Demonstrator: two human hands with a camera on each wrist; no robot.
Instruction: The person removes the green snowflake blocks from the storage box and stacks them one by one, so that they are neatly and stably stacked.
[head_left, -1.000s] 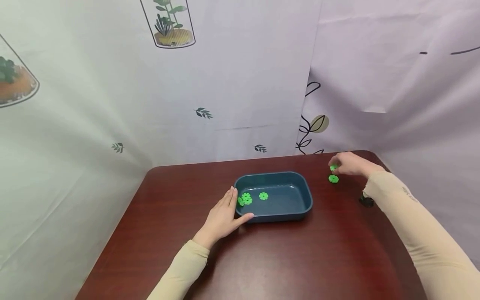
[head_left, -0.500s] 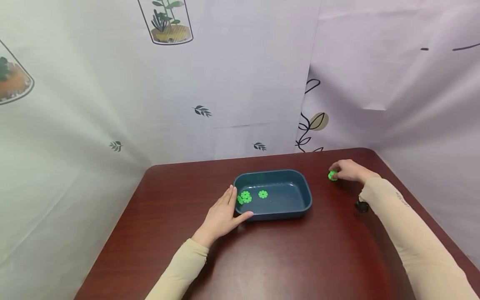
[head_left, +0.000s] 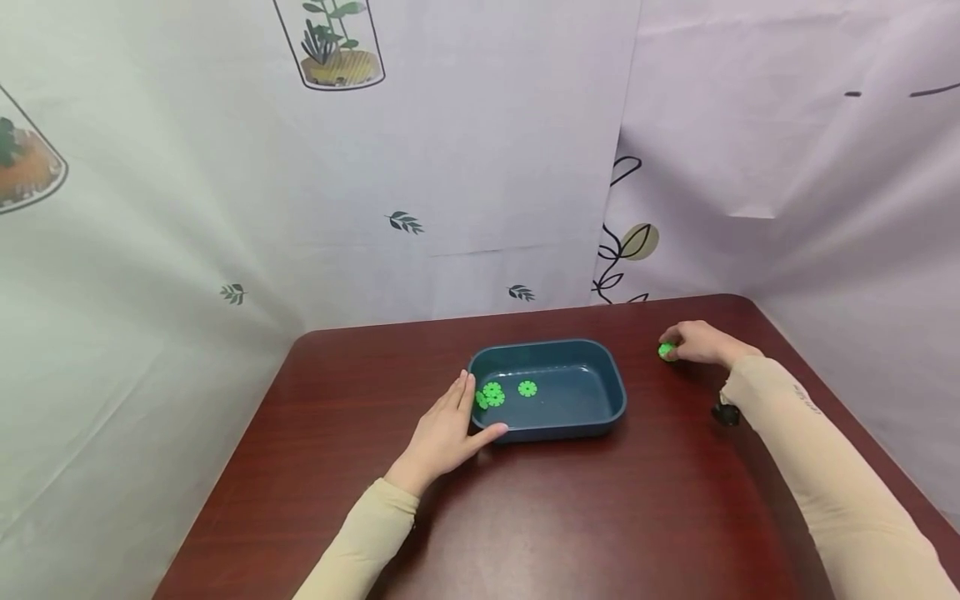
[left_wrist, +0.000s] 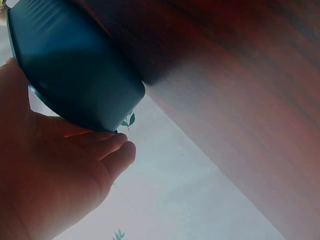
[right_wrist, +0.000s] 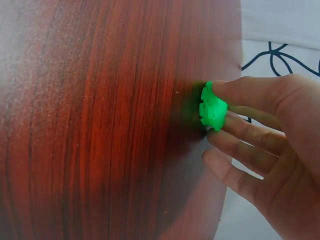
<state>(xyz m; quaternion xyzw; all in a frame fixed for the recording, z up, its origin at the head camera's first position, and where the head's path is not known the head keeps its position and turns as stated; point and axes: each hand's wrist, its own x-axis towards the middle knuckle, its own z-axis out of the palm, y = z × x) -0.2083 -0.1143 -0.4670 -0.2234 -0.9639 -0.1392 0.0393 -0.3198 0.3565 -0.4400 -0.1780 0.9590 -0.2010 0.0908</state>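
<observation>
In the head view my left hand (head_left: pixel 442 433) rests against the left end of a dark blue rectangular tray (head_left: pixel 547 434), its fingers straight along the side and the thumb at the front rim. The left wrist view has the same hand (left_wrist: pixel 65 155) touching the tray's outer wall (left_wrist: pixel 75 65). Several green flower-shaped discs (head_left: pixel 527 389) lie inside, mostly bunched at the left. At the table's far right my right hand (head_left: pixel 701 342) pinches another green flower-shaped disc (right_wrist: pixel 214 110) low at the tabletop, thumb against one edge. Whether a second disc is under it I cannot tell.
The reddish-brown wooden table (head_left: pixel 600 517) has its back edge against a white printed cloth (head_left: pixel 450 167), which also hangs at both sides. A small black object (head_left: pixel 725 414) shows beneath the right wrist.
My right hand has come slightly nearer, carrying one green disc onto the other that lay in front of it; now only one green patch shows there. The left hand has stayed on the tray.
</observation>
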